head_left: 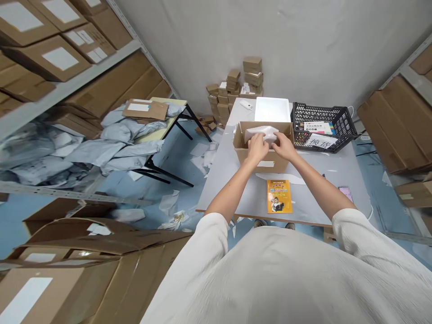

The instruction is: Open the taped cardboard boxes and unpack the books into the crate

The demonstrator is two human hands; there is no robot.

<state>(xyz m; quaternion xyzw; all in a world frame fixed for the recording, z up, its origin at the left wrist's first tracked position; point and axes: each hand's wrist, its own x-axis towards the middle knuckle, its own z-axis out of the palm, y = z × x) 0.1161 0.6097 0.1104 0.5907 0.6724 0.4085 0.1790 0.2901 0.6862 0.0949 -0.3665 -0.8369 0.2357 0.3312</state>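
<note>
An open cardboard box (243, 150) stands on the grey table (310, 180). Both my hands reach into it from the near side. My left hand (257, 147) and my right hand (282, 145) are closed on a white foam wrapping sheet (261, 132) that sticks up out of the box. A yellow book (279, 196) lies flat on the table nearer to me, below the box and between my forearms.
A black plastic crate (340, 118) with books and a paper sign stands right of the box. A white foam lid (272, 109) lies behind it. Small cartons (232, 92) are stacked by the wall. Shelves with cartons flank both sides. Grey mailing bags (111, 144) cover a side table.
</note>
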